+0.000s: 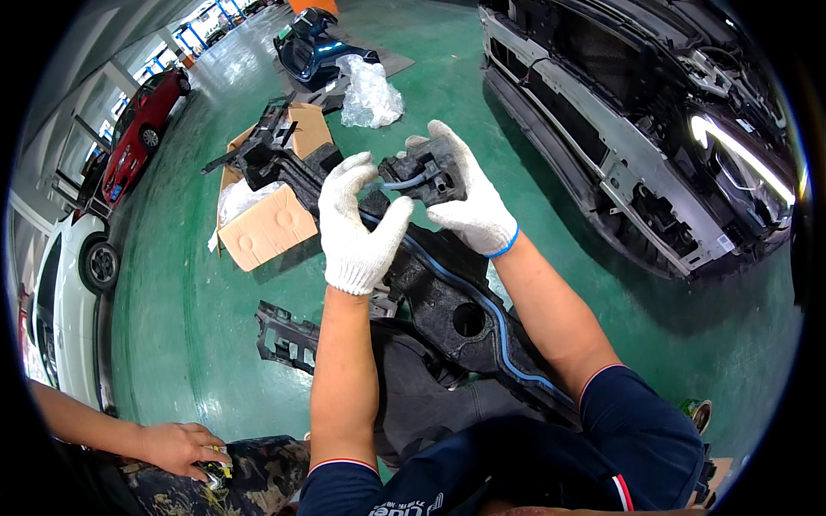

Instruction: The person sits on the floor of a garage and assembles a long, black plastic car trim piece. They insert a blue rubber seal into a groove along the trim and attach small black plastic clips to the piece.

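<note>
In my right hand (477, 202), wearing a white knitted glove, is a small black plastic part (441, 163) with a short pale-blue hose (403, 184) across it. My left hand (357, 228), gloved as well, is beside the hose end with thumb and fingers apart; whether it touches the hose cannot be made out. Below both hands lies a long black moulded car panel (422, 288) with a round hole. A light-blue hose (499, 331) runs along that panel in a wavy line, its upper part hidden behind my left hand.
An opened cardboard box (271, 228) with black parts stands at the left. Clear plastic wrap (370, 90) and a dark bumper (314, 52) lie farther off. A car front (619, 146) without its bumper fills the right. Another person's hand (185, 449) holds something small at lower left.
</note>
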Demonstrator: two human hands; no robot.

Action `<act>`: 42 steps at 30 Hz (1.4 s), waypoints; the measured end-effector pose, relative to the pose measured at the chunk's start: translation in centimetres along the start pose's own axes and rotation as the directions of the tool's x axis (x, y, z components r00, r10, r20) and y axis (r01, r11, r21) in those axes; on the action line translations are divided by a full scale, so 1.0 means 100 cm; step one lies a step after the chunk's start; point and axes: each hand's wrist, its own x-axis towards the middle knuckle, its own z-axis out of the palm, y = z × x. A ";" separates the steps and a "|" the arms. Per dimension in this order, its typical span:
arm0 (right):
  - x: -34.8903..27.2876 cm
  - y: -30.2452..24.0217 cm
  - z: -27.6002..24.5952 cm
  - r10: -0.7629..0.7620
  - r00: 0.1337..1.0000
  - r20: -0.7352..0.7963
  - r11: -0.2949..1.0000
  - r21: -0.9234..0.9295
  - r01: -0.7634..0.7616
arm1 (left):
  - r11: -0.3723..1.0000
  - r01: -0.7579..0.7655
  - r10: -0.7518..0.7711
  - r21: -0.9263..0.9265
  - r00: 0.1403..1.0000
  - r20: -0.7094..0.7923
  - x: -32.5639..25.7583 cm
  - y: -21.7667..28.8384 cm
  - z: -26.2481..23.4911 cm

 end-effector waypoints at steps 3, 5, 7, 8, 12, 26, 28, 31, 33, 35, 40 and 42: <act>-0.002 0.001 0.005 0.001 1.000 0.011 0.999 -0.040 -0.001 | 1.000 -0.007 0.006 0.013 0.999 0.046 0.000 -0.001 0.000; -0.003 0.000 0.010 0.000 1.000 0.025 0.998 -0.066 0.002 | 0.994 -0.070 0.062 0.083 0.994 0.092 0.002 0.000 0.001; -0.006 0.000 0.016 -0.008 0.999 0.032 0.997 -0.075 0.010 | 0.987 -0.057 0.043 0.153 0.995 0.092 0.005 0.008 0.001; -0.006 -0.001 0.014 -0.004 0.997 0.073 0.995 -0.097 0.011 | 0.986 -0.053 0.040 0.158 0.996 0.085 0.005 0.005 0.002; -0.007 -0.002 0.011 0.011 0.996 0.089 0.986 -0.169 0.004 | 0.984 -0.085 0.073 0.159 0.994 0.078 0.001 0.003 0.003; -0.011 -0.018 0.011 0.179 0.983 0.038 0.978 -0.116 -0.174 | 0.979 -0.138 0.108 0.149 0.975 0.194 0.005 0.016 0.004; -0.012 -0.018 0.010 0.181 0.983 0.043 0.976 -0.129 -0.174 | 0.961 -0.191 0.159 0.200 0.973 0.167 0.002 0.015 0.006; -0.014 -0.020 0.010 0.198 0.979 0.040 0.975 -0.114 -0.192 | 0.943 -0.231 0.196 0.239 0.967 0.161 -0.003 0.015 0.007; -0.015 -0.021 0.012 0.204 0.978 0.042 0.974 -0.107 -0.199 | 0.932 -0.256 0.223 0.255 0.963 0.153 -0.004 0.013 0.007; -0.015 -0.024 0.013 0.205 0.978 0.049 0.974 -0.114 -0.198 | 0.918 -0.288 0.262 0.271 0.956 0.131 -0.006 0.009 0.009; -0.015 -0.023 0.015 0.211 0.977 0.028 0.972 -0.108 -0.207 | 0.906 -0.304 0.288 0.295 0.953 0.097 -0.007 0.010 0.012; -0.015 -0.023 0.016 0.215 0.976 0.026 0.972 -0.107 -0.211 | 0.904 -0.303 0.291 0.303 0.953 0.086 -0.009 0.008 0.013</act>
